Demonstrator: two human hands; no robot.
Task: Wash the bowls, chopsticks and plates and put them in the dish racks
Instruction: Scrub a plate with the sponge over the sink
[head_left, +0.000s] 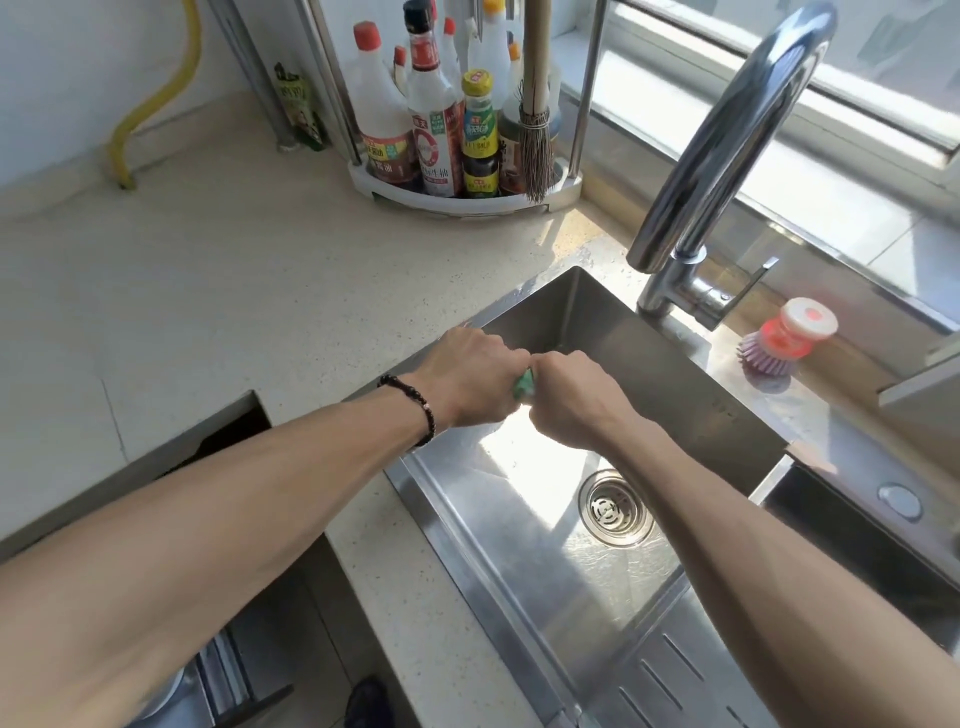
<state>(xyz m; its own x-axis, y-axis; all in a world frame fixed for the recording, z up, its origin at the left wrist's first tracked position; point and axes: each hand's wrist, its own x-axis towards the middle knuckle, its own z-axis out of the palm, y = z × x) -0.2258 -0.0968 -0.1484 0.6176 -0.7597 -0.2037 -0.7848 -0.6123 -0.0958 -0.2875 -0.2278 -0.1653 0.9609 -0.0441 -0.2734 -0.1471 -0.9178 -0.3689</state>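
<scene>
This is a home kitchen. A steel sink (519, 519) with a drain (615, 506) and a tall curved tap (727, 140) is set into a pale speckled surface (208, 291). A corner rack (457, 192) holds sauce bottles (436, 119), and a dish brush (784, 338) sits by the window sill (831, 119).

We see a brushed, glossy steel sink (519, 545). Behind the sink, the tap (727, 145) is polished chrome. Left of the sink, the counter (208, 291) looks matt speckled stone. Right of the tap, a plastic brush (779, 340) has bristles.
</scene>
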